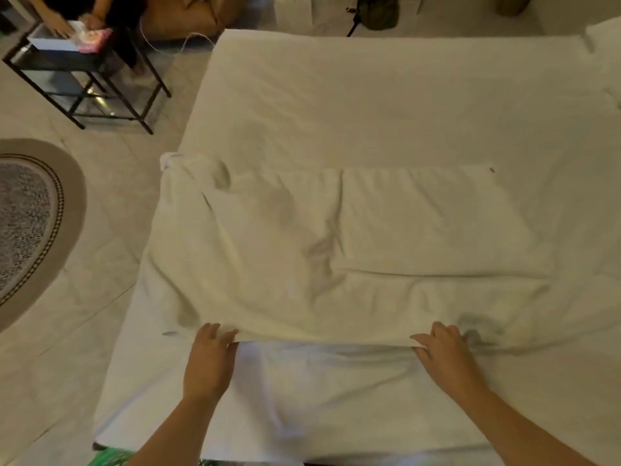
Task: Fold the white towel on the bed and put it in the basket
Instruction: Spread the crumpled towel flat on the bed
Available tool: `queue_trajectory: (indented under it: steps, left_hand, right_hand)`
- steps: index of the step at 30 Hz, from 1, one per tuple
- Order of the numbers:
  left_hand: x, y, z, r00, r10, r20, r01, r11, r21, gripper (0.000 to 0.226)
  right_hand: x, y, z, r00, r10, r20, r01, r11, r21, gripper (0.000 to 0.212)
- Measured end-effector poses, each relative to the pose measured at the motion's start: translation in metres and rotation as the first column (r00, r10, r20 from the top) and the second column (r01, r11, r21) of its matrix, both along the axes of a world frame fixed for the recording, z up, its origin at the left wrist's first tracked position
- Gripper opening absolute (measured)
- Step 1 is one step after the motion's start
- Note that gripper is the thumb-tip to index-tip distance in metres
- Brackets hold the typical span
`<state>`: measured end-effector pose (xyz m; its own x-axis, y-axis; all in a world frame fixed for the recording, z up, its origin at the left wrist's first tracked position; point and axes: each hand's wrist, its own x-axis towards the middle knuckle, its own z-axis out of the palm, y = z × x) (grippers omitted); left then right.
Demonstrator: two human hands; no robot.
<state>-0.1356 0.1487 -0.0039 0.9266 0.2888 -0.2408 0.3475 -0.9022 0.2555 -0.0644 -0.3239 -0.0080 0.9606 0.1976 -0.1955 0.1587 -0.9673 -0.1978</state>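
White cloth: the white towel (302,257) lies spread over the near half of the bed (386,95); a flap on its far right side is folded back over it with a straight edge; its far left corner is bunched at the bed's left edge; creases run through the middle.
Near edge: raised a little off the sheet, with a shadow showing beneath it.
Left side: the left hand (210,358) is at the towel's near edge; its fingers lie close together on top of the cloth and the thumb meets the edge, pinching the white towel.
Right side: the right hand (443,354) is at the same edge, well apart from the left; its fingers are curled and slightly spread, the thumb points along the hem, and it pinches the cloth; I cannot tell which fingers lie under it.
Sheet: white and wrinkled in front of both hands; a pillow (605,38) sits at the far right corner.
Floor, left: a round rug (30,223) with a patterned border lies apart from the bed; a black metal side table (100,92) stands beyond it; a white cable (188,40) runs between table and bed.
Far left corner: another person (84,15), seen only in part, has hands on things atop the side table.
Far edge: a dark bag (376,11) rests on the floor beyond the bed.
Bottom edge: something green (107,457) shows by the bed's near left corner; too little is visible to tell what it is.
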Motion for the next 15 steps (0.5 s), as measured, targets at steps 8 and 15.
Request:
queue_trajectory:
  steps: [8,15]
  left_hand:
    - [0.002,0.002,-0.01,0.984,0.007,-0.18,0.012,0.995,0.102,0.023]
    - [0.024,-0.032,0.04,0.941,0.105,-0.322,-0.062,0.988,0.141,0.047]
  right_hand:
    - [-0.001,0.013,-0.003,1.0,-0.014,-0.02,0.014,1.0,0.02,0.021]
    - [0.016,0.031,0.021,0.984,-0.068,-0.163,0.046,0.989,-0.137,0.031]
